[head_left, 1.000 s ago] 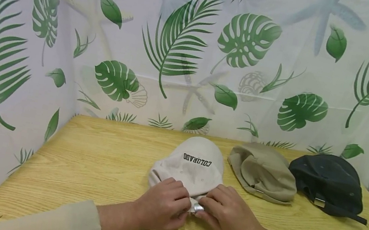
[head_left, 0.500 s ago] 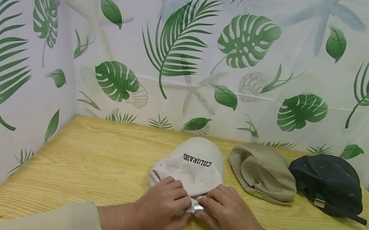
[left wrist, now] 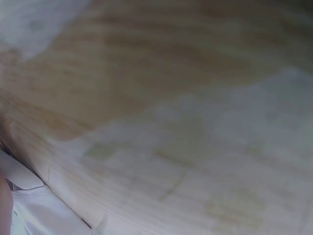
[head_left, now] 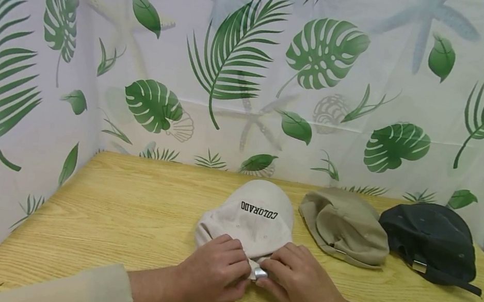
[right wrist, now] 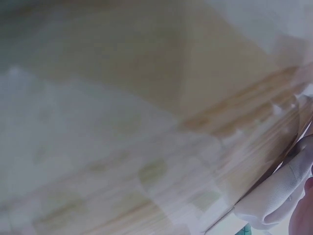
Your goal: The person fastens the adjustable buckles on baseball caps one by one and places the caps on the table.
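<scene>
An off-white baseball cap [head_left: 254, 226] with dark COLORADO lettering, upside down from here, lies in the middle of the table in the head view. At its near edge, my left hand [head_left: 214, 271] pinches the cap's strap with bent fingers. My right hand [head_left: 300, 280] grips the same strap from the other side, thumb and fingers beside the silver metal buckle [head_left: 259, 273]. The buckle shows in the narrow gap between both hands. Part of the cap's pale fabric [left wrist: 49, 210] appears in the corner of the left wrist view, and a folded pale part [right wrist: 274, 200] in the right wrist view.
A khaki cap [head_left: 347, 229] lies to the right of the off-white one. Beside it, farther right, is a black cap [head_left: 432, 242] with its buckle and strap end facing me. The wooden table [head_left: 132, 197] ends at a leaf-printed white curtain [head_left: 224, 143].
My left thumb and fingers have shifted slightly at the strap. The right hand and all three caps stay where they were.
</scene>
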Demonstrator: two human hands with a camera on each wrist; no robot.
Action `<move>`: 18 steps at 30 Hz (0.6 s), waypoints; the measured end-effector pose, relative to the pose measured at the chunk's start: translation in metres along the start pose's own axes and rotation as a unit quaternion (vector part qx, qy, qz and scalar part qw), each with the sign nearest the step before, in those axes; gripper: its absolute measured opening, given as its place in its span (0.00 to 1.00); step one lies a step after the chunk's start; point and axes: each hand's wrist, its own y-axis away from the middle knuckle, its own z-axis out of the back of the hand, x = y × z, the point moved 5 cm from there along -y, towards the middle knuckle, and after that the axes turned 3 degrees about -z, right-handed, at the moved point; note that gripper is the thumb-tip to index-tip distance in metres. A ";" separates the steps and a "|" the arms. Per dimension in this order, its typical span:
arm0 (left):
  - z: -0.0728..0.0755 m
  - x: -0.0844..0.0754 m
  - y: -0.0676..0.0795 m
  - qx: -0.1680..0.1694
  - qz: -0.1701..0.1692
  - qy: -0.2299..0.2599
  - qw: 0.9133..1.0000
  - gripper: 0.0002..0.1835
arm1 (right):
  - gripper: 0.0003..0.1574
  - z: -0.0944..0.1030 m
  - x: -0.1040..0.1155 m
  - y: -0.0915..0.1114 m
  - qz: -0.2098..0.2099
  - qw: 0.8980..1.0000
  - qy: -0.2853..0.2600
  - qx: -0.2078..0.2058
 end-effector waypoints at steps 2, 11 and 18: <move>0.000 0.000 0.000 -0.003 -0.005 0.000 1.000 0.05 | 0.13 0.000 0.000 0.000 0.002 1.000 -0.002 -0.001; 0.000 -0.001 0.000 -0.005 -0.015 0.011 1.000 0.04 | 0.12 -0.001 0.000 0.000 0.003 1.000 -0.007 0.009; -0.001 0.002 -0.001 0.014 0.005 -0.005 1.000 0.07 | 0.13 -0.001 0.000 -0.001 0.011 1.000 -0.008 0.008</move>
